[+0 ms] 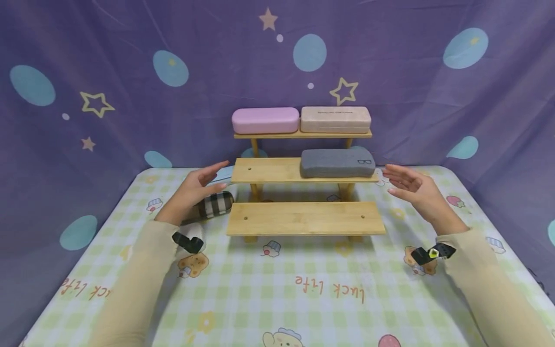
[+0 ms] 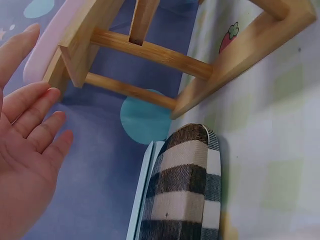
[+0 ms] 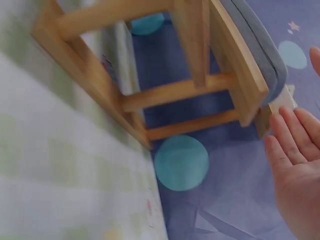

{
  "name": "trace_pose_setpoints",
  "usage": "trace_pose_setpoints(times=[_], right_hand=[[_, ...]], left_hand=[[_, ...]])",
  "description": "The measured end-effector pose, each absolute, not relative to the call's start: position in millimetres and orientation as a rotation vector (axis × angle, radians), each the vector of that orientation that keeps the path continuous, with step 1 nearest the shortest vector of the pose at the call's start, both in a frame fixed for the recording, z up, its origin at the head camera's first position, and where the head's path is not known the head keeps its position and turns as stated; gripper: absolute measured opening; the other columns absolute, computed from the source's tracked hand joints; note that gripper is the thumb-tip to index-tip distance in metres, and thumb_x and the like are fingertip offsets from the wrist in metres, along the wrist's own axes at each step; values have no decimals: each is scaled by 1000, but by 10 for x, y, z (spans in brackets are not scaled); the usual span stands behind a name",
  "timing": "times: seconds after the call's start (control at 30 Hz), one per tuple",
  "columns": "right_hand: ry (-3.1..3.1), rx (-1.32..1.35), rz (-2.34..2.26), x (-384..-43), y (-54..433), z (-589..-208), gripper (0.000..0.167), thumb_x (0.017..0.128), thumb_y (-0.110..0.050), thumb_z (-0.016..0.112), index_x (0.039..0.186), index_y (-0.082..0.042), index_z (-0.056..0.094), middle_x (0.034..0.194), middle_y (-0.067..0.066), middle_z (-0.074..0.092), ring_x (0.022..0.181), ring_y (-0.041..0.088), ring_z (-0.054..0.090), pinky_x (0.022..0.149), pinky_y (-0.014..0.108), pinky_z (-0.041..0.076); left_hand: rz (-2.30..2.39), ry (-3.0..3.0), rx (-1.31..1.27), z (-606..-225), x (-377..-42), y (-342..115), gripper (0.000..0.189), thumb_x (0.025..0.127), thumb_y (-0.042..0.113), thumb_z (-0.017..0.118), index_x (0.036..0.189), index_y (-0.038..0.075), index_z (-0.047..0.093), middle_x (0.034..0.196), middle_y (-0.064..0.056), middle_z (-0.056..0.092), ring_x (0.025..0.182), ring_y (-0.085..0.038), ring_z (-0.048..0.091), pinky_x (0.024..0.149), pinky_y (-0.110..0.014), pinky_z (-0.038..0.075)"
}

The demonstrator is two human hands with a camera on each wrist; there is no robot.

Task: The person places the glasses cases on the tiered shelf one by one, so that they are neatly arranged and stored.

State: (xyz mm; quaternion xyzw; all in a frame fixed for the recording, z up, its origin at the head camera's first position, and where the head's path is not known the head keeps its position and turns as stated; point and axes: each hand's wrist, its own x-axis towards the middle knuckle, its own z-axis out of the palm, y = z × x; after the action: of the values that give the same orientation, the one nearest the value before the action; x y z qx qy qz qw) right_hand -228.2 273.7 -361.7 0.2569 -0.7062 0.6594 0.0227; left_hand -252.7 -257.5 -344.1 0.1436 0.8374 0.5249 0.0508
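A three-tier wooden rack [image 1: 303,219] stands on the table. On its top tier sit a pink glasses case [image 1: 265,120] and a beige glasses case [image 1: 335,120]; a grey glasses case [image 1: 334,164] lies at the right of the middle tier. My left hand [image 1: 195,190] is held off the rack's left side, fingers extended and holding nothing. Below it lies a black-and-white checked case [image 2: 180,185], partly hidden by the hand in the head view. My right hand [image 1: 414,190] hovers off the rack's right side, near the grey case, fingers extended and holding nothing.
A light blue flat item [image 2: 142,195] lies beside the checked case, left of the rack. The table has a green-and-white checked cloth [image 1: 260,308]. Purple curtains [image 1: 217,29] hang behind and at both sides.
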Motion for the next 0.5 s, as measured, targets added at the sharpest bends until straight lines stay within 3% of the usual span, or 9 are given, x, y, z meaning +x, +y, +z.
trace_pose_setpoints(times=[0.2,0.5], right_hand=[[-2214,820,2018,-2158,2687,-3736,47,90,11,54,135,4,46,125,-4,59,118,6,53,95,15,41],[-2198,914,2081,-1995,2612,-3827,45,90,14,48,135,7,44,127,-5,58,121,6,51,97,15,40]], left_hand=[[1624,2562,602,-3460,-2345,-2703,61,91,15,64,146,13,38,152,-4,33,140,-26,26,112,-44,22],[1646,2567,621,-3514,-2060,-2943,60,91,9,63,145,12,39,150,-7,36,138,-23,30,105,-17,32]])
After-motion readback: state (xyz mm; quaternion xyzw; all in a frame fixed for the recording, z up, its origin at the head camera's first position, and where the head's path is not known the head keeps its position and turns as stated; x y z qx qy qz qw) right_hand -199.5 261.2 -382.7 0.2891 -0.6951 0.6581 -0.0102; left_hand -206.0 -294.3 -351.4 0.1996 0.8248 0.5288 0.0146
